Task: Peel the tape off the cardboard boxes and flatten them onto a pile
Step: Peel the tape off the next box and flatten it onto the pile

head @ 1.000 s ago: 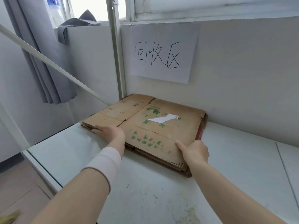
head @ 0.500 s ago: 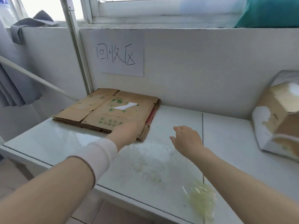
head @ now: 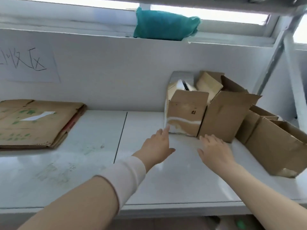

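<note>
A pile of flattened cardboard with green print lies at the left of the white table. A small upright cardboard box with white tape remnants stands at centre right, against the wall. My left hand is stretched out with straight fingers, its fingertips touching or almost touching that box's lower left corner. My right hand is spread open just in front of the box's lower right corner, holding nothing. Beside it stand an open-topped box and a larger open box lying on its side.
The white table has a seam down its middle and a front edge near me. A handwritten paper sign hangs on the wall at left. A teal cloth bundle sits on the window ledge. A metal post rises at right.
My view has swung right from the flat pile to the standing boxes. Both hands left the pile and moved right, now open at the small box.
</note>
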Demonstrator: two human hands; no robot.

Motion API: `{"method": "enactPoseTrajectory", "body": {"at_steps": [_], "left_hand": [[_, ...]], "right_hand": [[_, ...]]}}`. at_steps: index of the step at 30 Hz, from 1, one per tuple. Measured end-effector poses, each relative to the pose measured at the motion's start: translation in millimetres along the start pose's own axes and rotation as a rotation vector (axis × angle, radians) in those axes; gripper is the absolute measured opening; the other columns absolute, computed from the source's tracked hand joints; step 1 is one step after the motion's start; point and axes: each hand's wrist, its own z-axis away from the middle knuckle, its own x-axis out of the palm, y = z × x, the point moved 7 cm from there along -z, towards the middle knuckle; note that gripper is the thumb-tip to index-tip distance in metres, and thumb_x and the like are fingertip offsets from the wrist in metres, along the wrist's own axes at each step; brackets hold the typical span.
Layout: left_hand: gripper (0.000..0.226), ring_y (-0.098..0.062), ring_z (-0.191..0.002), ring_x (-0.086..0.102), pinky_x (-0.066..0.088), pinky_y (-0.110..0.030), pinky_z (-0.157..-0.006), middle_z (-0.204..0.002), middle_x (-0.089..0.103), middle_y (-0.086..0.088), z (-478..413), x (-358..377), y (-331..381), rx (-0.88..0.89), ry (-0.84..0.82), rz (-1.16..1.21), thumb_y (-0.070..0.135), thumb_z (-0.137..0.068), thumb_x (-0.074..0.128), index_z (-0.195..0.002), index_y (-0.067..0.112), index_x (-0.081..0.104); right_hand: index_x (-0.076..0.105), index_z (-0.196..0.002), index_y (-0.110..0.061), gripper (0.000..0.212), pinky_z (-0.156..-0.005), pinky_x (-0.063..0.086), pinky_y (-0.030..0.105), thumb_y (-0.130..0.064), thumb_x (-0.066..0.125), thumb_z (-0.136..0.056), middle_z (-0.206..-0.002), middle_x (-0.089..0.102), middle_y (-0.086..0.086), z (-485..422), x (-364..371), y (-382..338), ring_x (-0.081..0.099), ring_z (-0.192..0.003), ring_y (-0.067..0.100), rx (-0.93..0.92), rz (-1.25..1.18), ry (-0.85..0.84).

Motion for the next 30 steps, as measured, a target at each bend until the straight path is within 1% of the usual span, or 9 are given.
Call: {"method": "enactPoseTrajectory", "body": {"at_steps": [3,6,10,12,17,19,22,27,30], "left_hand": [[0.087,-0.03,-0.134,0.031,0.031,-0.042,-0.107,-0.151,0.02,-0.01,-46.2,-30.1,15.5,0.0,0.19,0.38,0.025,-0.09,0.058,-0.148,0.021,-0.006],[0.077,-0.028,-0.134,0.03,0.029,-0.035,-0.106,-0.147,0.026,-0.012,-90.6,-59.1,13.9,-0.016,0.359,0.554,0.015,-0.088,0.06,-0.146,0.019,0.011],[0.026,-0.027,-0.103,0.049,0.034,-0.024,-0.079,-0.124,0.048,-0.015,-123.3,-64.5,-1.0,-0.1,0.411,0.53,0.012,-0.091,0.051,-0.117,0.014,0.05],[0.005,-0.023,-0.087,0.048,0.031,-0.023,-0.065,-0.107,0.057,-0.013,-123.8,-65.3,-9.0,-0.087,0.466,0.559,0.012,-0.092,0.048,-0.091,0.016,0.051],[0.024,-0.018,-0.072,0.051,0.037,-0.026,-0.062,-0.075,0.057,0.003,-88.1,-94.8,-21.6,0.001,0.566,0.853,0.023,-0.092,0.054,-0.072,0.023,0.042],[0.022,-0.011,-0.07,0.054,0.042,-0.026,-0.065,-0.076,0.06,0.009,-65.3,-116.5,-30.3,0.007,0.612,0.887,0.027,-0.093,0.053,-0.074,0.024,0.044],[0.009,-0.006,-0.07,0.058,0.051,-0.033,-0.074,-0.081,0.064,0.01,-36.8,-144.2,-50.2,-0.053,0.68,0.947,0.03,-0.091,0.056,-0.087,0.025,0.05],[0.06,-0.013,-0.115,0.056,0.045,-0.031,-0.101,-0.127,0.056,0.003,-4.1,-167.6,-51.2,0.017,0.567,0.9,0.026,-0.084,0.066,-0.137,0.018,0.041],[0.07,-0.02,-0.127,0.046,0.039,-0.036,-0.108,-0.148,0.035,-0.003,2.5,-158.9,-57.9,-0.033,0.424,0.888,0.027,-0.086,0.064,-0.146,0.018,0.029]], "right_hand": [[0.02,-0.146,-0.016,0.052,-0.112,0.018,0.03,-0.034,0.031,-0.099,-0.153,0.023,0.001,-6.5,1.1,24.4,0.019,-0.142,0.021,0.031,-0.057,0.017],[0.021,-0.146,-0.016,0.052,-0.111,0.02,0.029,-0.034,0.031,-0.099,-0.153,0.024,0.001,-16.4,4.7,33.2,0.022,-0.141,0.019,0.044,-0.113,0.042],[0.024,-0.145,-0.018,0.051,-0.101,0.033,0.029,-0.035,0.034,-0.098,-0.147,0.035,0.0,-31.1,6.1,34.5,0.037,-0.132,0.02,0.078,-0.208,0.086],[0.027,-0.143,-0.018,0.05,-0.096,0.037,0.029,-0.034,0.038,-0.097,-0.142,0.04,0.001,-39.0,7.7,33.6,0.042,-0.127,0.021,0.106,-0.326,0.104],[0.037,-0.14,-0.018,0.058,-0.103,0.04,0.034,-0.041,0.053,-0.089,-0.138,0.047,-0.003,-51.6,5.8,35.3,0.044,-0.126,0.016,0.208,-0.861,0.248],[0.044,-0.135,-0.021,0.052,-0.101,0.042,0.03,-0.042,0.054,-0.089,-0.131,0.053,-0.008,-51.3,-0.2,20.1,0.048,-0.123,0.011,0.167,-1.076,0.212],[0.063,-0.112,-0.023,0.025,-0.079,0.047,0.015,-0.034,0.05,-0.093,-0.099,0.066,-0.011,-47.3,-25.4,-5.3,0.06,-0.097,0.008,0.089,-1.325,0.221],[0.061,-0.067,-0.012,0.049,-0.055,0.038,0.029,-0.047,0.039,-0.094,-0.057,0.053,-0.009,-41.0,-81.6,-27.9,0.046,-0.058,0.015,0.14,-1.343,0.223],[0.067,-0.096,-0.018,0.032,-0.084,0.05,0.034,-0.043,0.049,-0.092,-0.09,0.068,-0.003,-42.5,-93.3,-53.8,0.062,-0.085,0.017,0.046,-1.353,0.003]]}}
